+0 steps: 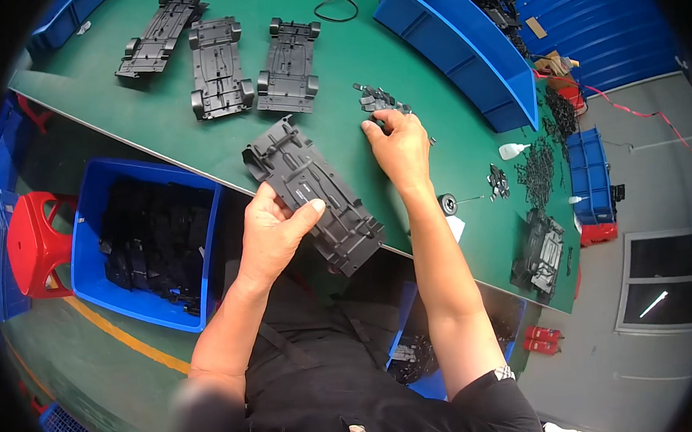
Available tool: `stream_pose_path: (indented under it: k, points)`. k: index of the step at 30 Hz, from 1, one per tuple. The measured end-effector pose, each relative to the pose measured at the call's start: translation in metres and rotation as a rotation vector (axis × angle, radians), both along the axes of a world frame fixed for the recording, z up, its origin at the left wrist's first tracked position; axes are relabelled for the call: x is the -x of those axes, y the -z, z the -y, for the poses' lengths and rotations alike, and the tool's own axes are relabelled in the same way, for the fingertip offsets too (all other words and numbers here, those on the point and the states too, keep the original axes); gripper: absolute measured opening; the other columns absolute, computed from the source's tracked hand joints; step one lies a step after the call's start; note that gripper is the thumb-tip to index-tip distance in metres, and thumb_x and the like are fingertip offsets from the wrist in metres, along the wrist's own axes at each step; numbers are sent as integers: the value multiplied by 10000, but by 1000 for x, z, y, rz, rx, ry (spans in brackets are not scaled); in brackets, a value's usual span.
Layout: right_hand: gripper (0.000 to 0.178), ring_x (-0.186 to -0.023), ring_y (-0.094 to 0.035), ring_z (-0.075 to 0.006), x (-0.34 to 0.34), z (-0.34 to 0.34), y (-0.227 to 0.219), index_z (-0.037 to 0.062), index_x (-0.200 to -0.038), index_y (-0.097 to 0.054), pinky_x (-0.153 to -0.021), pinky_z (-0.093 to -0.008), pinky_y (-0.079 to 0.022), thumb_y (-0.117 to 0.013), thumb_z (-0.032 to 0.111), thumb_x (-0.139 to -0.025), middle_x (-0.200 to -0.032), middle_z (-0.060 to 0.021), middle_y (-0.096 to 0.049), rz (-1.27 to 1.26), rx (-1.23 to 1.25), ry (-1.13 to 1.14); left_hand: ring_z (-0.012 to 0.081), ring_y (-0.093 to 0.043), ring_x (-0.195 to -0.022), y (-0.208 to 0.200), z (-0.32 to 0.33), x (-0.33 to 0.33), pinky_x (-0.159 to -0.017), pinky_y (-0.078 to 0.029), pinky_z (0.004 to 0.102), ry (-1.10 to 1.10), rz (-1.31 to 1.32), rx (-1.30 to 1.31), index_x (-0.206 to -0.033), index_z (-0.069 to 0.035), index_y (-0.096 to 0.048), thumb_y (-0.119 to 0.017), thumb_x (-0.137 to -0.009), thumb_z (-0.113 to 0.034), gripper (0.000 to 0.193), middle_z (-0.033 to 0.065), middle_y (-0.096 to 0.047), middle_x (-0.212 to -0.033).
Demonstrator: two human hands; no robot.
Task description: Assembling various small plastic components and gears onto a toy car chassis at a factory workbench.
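My left hand grips a dark grey plastic toy car chassis by its side, thumb on top, tilted over the table's near edge. My right hand reaches over the green table, fingertips pinched at a small pile of black plastic parts. Whether a part is between those fingers is hidden. Beyond my left hand lie three similar chassis, a left one, a middle one and a right one, each with boxy wheel housings at the corners.
A long blue bin stands at the back right. Near my right forearm are a small wheel, a white bottle and another car part. A blue crate of black parts and a red stool stand at left.
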State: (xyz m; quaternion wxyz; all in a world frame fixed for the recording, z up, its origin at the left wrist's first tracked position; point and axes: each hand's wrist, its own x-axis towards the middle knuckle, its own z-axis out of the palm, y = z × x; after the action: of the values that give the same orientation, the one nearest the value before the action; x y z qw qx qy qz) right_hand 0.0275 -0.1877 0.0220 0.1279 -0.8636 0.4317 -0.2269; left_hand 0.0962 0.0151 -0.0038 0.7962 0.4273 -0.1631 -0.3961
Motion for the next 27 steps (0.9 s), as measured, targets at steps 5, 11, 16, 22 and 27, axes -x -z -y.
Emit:
stream_pose_path:
  k: [5, 11, 16, 22, 27]
  points:
    - [218, -793, -611, -283, -4, 12, 6, 89, -939, -705, -728, -391, -489, -707, 248, -790, -820, -124, -620, 8, -29, -20, 142, -594, -974, 3, -4, 1, -864, -490, 295, 42, -11, -3, -1177, 22, -489, -669, -814, -9, 406, 96, -594, -1105]
    - [142, -775, -599, -348, -8, 10, 14, 34, -860, -609, -704, -442, -487, -604, 175, -870, -832, -156, -609, -67, 409, -178, 137, -598, -948, 4, -3, 5, -852, -492, 289, 22, -17, -4, -1183, 19, -490, -658, -813, -4, 408, 90, -605, -1062]
    - [132, -627, -578, -190, 30, -37, -14, -9, -891, -611, -579, -335, -469, -610, 123, -886, -747, -92, -609, 397, -56, -125, 122, -604, -948, 4, -5, 12, -849, -487, 281, 26, -19, 37, -1164, 16, -506, -622, -817, 41, 367, 64, -625, -1059]
    - [148, -490, -499, -36, 121, -87, -13, 28, -829, -621, -410, -178, -358, -639, 166, -879, -686, -6, -583, 751, -667, 257, 98, -602, -878, 3, -7, 21, -791, -493, 255, 31, 22, -63, -1082, 1, -541, -631, -820, 19, 278, 55, -633, -1010]
    - [154, -575, -462, -9, 164, -79, 7, -13, -812, -617, -501, -176, -359, -634, 125, -878, -665, 36, -562, 733, -555, 315, 79, -586, -861, 2, -4, 23, -791, -473, 239, -4, 106, -101, -1088, -6, -565, -630, -830, 9, 266, 25, -634, -984]
